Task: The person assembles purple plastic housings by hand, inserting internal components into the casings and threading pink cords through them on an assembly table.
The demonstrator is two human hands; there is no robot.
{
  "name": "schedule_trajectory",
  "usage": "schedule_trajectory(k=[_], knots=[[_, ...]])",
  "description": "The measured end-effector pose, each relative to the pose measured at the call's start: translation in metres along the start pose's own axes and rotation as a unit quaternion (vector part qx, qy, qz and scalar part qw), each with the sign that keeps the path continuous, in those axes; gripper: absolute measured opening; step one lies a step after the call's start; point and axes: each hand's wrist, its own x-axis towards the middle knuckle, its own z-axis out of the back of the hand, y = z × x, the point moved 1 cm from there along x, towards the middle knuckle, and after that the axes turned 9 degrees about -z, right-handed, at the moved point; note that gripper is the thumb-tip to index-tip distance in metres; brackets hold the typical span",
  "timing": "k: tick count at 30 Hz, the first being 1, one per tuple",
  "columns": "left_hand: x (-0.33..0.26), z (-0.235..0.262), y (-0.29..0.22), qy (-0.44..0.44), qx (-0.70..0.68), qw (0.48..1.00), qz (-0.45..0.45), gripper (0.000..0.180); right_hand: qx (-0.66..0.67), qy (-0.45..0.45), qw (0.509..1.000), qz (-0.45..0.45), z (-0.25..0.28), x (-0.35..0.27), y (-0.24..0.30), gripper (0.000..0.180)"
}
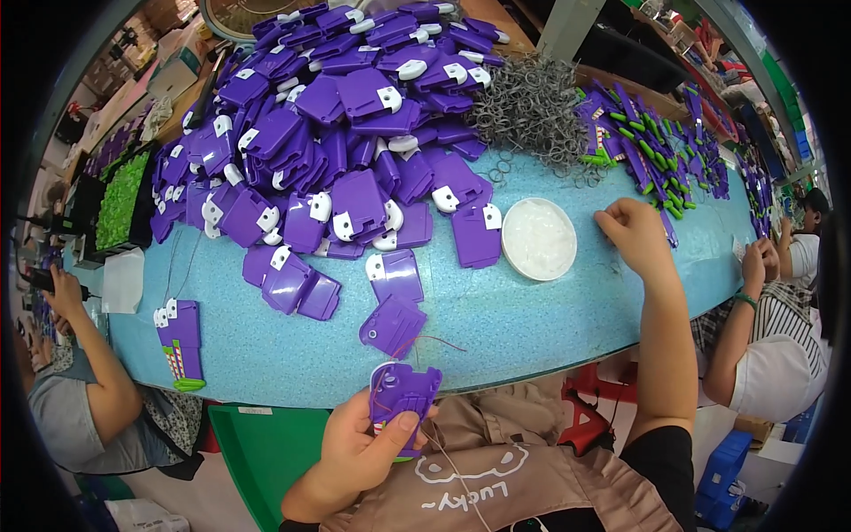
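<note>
Near table edge, left hand [355,448] gripping purple casing [403,395]

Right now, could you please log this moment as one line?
left hand: holds purple plastic casing | right hand: on blue table, beside white round lid

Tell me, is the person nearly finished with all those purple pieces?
Not nearly. Done-looking: a heap of purple pieces with green clips at the far right. In hand: the left hand grips one purple plastic shell with a thin thread, while the right hand rests on the blue table beside a round white dish. Left: a big pile of purple shells.
</note>
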Motion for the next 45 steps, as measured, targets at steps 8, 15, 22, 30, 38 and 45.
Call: schedule_trajectory(k=[8,15,22,30,38,45], knots=[[0.011,-0.009,0.002,0.028,0.000,0.999,0.040,0.023,0.431,0.044,0.894,-0.113,-0.011,-0.032,0.008,0.014],[0.006,-0.008,0.004,-0.020,-0.001,0.999,0.049,0.024,0.181,-0.152,0.959,0.154,-0.009,-0.051,0.022,0.008],[0.027,-0.021,0.010,0.107,0.020,0.992,0.064,0.025,0.394,0.192,0.877,0.197,-0.020,-0.118,0.087,0.013],[0.020,-0.015,0.014,0.125,0.060,0.988,0.069,0.024,0.309,0.210,0.886,0.276,-0.025,-0.121,0.114,0.015],[0.019,-0.009,0.013,0.129,0.049,0.988,0.073,0.022,0.313,0.206,0.892,0.252,-0.031,-0.129,0.126,0.020],[0.018,-0.010,0.012,0.159,0.054,0.982,0.086,0.017,0.309,0.254,0.856,0.326,-0.031,-0.122,0.132,0.020]])
